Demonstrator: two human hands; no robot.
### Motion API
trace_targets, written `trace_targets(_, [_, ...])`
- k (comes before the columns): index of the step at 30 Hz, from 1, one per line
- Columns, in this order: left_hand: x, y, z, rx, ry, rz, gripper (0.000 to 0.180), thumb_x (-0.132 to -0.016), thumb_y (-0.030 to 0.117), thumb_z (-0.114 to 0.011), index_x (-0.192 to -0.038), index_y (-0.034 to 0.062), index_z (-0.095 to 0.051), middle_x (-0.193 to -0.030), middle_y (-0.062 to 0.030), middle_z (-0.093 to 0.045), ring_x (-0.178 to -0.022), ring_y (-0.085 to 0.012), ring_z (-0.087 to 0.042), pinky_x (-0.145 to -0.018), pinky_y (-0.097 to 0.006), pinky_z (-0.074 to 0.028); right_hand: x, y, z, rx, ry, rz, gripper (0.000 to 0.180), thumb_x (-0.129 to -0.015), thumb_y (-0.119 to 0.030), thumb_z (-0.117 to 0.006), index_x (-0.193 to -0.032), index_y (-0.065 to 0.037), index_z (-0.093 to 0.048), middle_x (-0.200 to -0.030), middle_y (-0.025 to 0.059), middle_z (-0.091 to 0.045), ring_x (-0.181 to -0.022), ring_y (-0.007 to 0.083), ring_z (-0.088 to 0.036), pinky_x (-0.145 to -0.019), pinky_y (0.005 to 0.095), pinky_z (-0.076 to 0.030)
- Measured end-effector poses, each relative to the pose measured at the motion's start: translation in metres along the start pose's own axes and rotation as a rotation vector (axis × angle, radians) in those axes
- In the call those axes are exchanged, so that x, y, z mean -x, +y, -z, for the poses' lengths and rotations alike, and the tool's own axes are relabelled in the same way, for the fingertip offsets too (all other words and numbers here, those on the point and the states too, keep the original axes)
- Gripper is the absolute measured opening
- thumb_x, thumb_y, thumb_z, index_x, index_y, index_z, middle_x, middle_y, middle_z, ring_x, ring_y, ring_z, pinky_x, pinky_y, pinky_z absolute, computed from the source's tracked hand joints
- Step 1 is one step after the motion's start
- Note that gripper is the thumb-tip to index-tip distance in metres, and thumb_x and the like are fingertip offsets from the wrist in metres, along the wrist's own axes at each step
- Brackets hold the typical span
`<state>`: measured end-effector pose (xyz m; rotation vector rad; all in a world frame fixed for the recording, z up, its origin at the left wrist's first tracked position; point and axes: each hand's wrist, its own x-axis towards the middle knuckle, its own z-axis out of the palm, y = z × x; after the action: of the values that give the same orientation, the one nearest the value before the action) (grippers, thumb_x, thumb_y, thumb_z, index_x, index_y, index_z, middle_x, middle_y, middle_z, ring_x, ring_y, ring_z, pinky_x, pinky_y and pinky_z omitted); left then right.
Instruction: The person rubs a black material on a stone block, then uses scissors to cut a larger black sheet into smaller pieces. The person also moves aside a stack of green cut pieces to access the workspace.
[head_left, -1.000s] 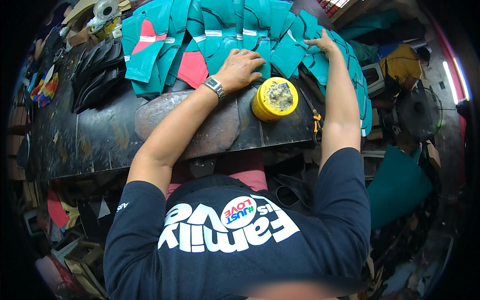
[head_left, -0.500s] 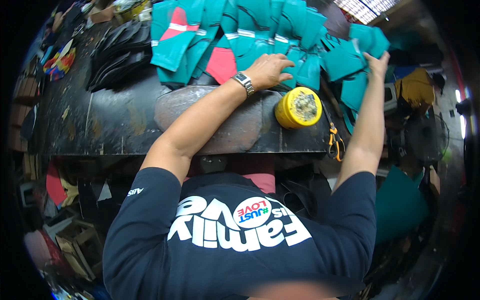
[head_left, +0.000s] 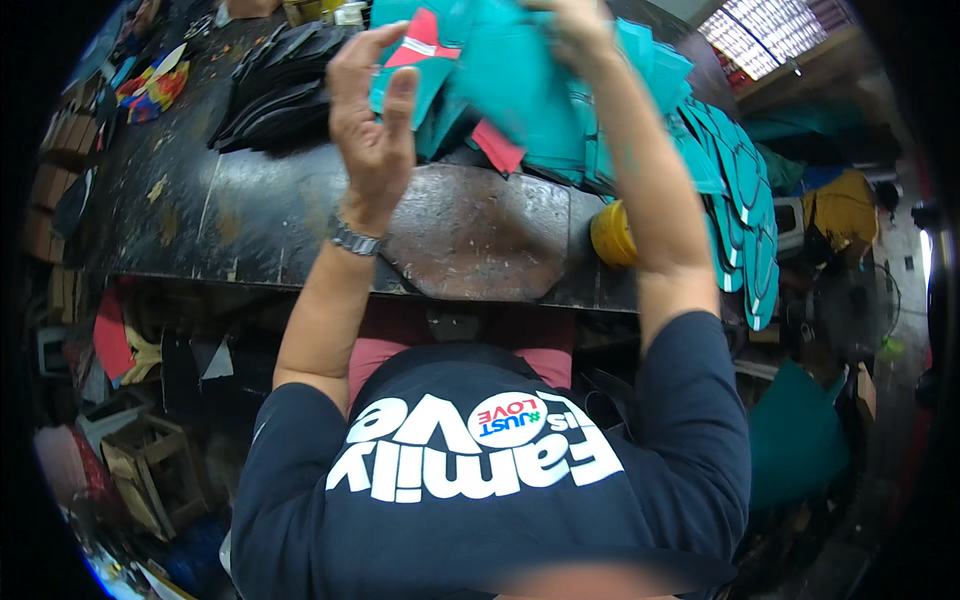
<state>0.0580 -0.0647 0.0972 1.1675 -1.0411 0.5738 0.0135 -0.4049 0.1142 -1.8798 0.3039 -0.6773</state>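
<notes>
Head view: right hand [head_left: 565, 25] grips teal cut pieces [head_left: 520, 80] raised above dark tabletop [head_left: 250, 210]; left hand [head_left: 375, 120] open, fingers touching them.

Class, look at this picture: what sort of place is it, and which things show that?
Probably a small shoemaking workshop: stacked teal cut pieces, black sole-shaped pieces, a worn dark workbench and a yellow tin.

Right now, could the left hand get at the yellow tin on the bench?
Probably not directly. The left hand is raised and open, and the yellow tin sits across the bench behind the right forearm, which blocks the way.
</notes>
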Motion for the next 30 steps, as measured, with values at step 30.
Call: trace_targets(30, [0.068, -0.013, -0.122, -0.222, -0.978, -0.06, 0.047, -0.094, 0.033, -0.07, -0.135, 0.014, -0.06, -0.148, -0.015, -0.05, -0.138, -0.0359, -0.044, -0.112, -0.05, -0.038, 0.114, 0.098, 0.191, 0.657, 0.448, -0.452, 0.114, -0.077, -0.063, -0.078, -0.16, -0.007, -0.023, -0.154, 0.0305, -0.04, -0.14, 0.0442, -0.044, -0.111, 0.0535, -0.042])
